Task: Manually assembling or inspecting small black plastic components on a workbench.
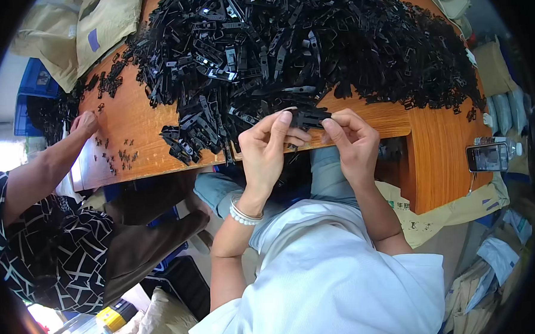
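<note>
Between my two hands, just past the table's front edge, is a dark black plastic clip part [310, 117]. My left hand [266, 144] pinches its left end with thumb and fingers; a bracelet and bangle circle that wrist. At its right end, the thumb and fingers of my right hand [356, 142] are closed on it too. Its finer details are too small to make out. Just beyond my hands lies a big heap of black clip parts [262, 54], with a smaller cluster [197, 128] near the edge on the left.
The wooden table [440, 153] carries the heap. At the left, another person's hand [86, 123] is near small scattered parts [122, 156]. Blue crates [34, 93] and a paper sack [109, 30] stand at the far left. A phone [488, 157] is propped at the right.
</note>
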`<state>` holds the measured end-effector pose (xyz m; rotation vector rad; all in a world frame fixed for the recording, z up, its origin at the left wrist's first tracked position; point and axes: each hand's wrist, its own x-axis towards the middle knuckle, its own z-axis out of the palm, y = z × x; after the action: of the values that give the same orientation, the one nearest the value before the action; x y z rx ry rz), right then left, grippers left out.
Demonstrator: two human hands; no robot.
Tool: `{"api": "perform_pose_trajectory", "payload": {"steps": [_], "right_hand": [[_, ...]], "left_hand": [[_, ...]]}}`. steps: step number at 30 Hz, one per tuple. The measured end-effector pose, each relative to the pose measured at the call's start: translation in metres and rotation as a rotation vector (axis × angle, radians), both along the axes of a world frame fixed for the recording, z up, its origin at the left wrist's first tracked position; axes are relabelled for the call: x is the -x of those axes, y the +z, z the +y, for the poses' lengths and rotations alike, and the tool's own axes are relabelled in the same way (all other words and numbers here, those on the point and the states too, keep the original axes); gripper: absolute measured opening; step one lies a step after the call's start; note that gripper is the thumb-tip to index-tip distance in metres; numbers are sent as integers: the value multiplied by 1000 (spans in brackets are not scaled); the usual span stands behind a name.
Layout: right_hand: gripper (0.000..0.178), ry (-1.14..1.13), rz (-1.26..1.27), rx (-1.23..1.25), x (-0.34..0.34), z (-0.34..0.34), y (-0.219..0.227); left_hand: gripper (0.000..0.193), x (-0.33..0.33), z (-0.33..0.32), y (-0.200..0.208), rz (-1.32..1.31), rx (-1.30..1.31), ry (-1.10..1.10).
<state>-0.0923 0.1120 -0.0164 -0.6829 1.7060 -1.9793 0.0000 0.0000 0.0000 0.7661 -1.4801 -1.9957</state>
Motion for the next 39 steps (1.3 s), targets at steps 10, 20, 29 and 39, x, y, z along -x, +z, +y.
{"api": "perform_pose_trajectory", "payload": {"steps": [10,20,29,39], "right_hand": [[13,121,22,-6,-3,10,-17],[22,186,-245,65,-4,13,-11],[22,29,-248,117,5,14,-28],[24,63,-254,93,5,21,-35]], "left_hand": [[15,-7,1,-7,-158,-20,-288],[18,-5,2,-21,-25,94,-319],[12,26,-82,-13,-202,1182,261],[19,4,-142,-13,-648,1315,-22]]}}
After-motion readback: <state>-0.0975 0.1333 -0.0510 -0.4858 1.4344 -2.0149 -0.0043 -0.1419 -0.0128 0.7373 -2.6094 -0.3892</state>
